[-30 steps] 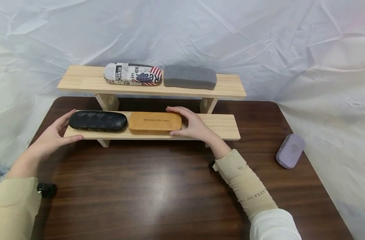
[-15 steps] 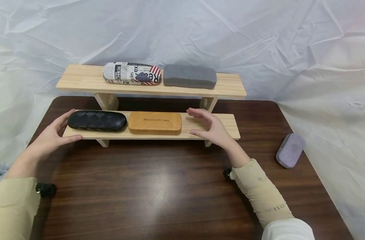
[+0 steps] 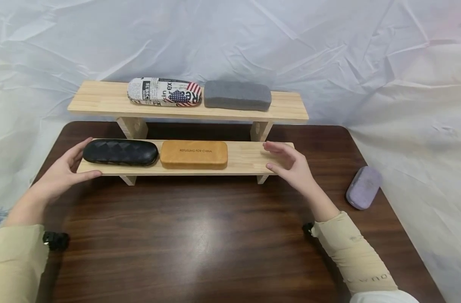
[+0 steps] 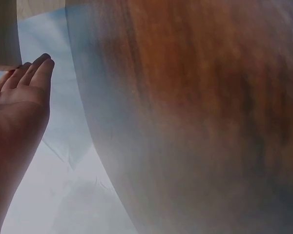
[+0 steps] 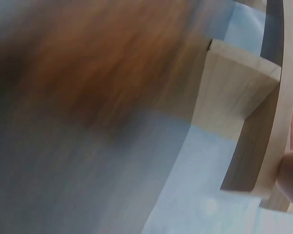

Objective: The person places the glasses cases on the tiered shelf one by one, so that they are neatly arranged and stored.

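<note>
My left hand (image 3: 61, 174) spans the left end of a wooden shelf's lower tier (image 3: 249, 158), thumb along the front edge and fingers by the back corner. A black quilted glasses case (image 3: 120, 152) lies just right of it. In the left wrist view, the left hand's fingers (image 4: 38, 73) look straight beside the wood. My right hand (image 3: 296, 168) hovers at the lower tier's right end, fingers spread and holding nothing. An orange glasses case (image 3: 194, 154) lettered "REFUELING FOR CHINA" lies beside the black one. In the right wrist view the shelf's wooden leg (image 5: 234, 87) shows.
On the upper tier (image 3: 289, 105) lie a newspaper-and-flag-print glasses case (image 3: 163, 91) and a grey one (image 3: 237, 95). A purple case (image 3: 364, 187) rests on the dark wood table (image 3: 177, 235) at the right. White sheeting (image 3: 230, 38) hangs behind.
My right hand has let go of the orange case's right end and moved right along the lower tier. The left hand has stayed at the left end.
</note>
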### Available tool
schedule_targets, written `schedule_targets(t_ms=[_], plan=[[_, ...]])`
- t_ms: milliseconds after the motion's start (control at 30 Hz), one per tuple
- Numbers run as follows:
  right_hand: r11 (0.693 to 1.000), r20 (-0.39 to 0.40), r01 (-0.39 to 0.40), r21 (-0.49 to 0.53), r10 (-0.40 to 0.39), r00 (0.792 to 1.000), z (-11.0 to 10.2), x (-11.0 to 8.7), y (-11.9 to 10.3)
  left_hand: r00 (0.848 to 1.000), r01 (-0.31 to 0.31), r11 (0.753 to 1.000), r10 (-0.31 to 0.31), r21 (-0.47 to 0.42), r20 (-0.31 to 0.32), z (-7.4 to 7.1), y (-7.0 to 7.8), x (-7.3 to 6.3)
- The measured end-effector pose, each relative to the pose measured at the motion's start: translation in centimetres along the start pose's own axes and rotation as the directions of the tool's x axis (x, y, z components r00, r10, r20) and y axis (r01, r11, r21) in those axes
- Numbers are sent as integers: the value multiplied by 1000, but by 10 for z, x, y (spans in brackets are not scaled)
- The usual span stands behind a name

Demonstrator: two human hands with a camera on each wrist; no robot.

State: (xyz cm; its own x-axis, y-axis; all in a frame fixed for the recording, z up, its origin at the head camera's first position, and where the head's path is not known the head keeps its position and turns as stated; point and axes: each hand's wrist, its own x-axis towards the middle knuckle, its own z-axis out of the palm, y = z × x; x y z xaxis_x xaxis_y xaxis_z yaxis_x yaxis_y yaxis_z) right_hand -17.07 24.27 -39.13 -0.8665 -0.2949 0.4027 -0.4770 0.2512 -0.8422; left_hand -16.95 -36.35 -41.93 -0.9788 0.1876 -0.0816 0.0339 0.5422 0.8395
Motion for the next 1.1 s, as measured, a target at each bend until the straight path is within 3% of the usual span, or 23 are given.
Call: schedule_targets(t_ms=[267, 400, 533, 800, 1100], plan=[[999, -36, -39, -5, 39, 999, -18, -21, 0, 1000, -11, 1000, 11, -13, 0, 0, 0, -1], [999, -108, -47, 16, 48, 993, -27, -30, 0, 1000, -9, 1000, 9, -18, -1, 1, 0, -1], [996, -196, -60, -71, 45, 980, -39, -41, 0, 1000, 0, 1000, 0, -18, 0, 1, 0, -1], [951, -309, -211, -225, 135, 941, -63, -66, 1, 1000, 18, 1000, -18, -5, 4, -1, 3, 0], [894, -363, -300, -332, 173, 916, -90, -98, 5, 1000, 14, 1000, -14, -4, 2, -1, 3, 0]])
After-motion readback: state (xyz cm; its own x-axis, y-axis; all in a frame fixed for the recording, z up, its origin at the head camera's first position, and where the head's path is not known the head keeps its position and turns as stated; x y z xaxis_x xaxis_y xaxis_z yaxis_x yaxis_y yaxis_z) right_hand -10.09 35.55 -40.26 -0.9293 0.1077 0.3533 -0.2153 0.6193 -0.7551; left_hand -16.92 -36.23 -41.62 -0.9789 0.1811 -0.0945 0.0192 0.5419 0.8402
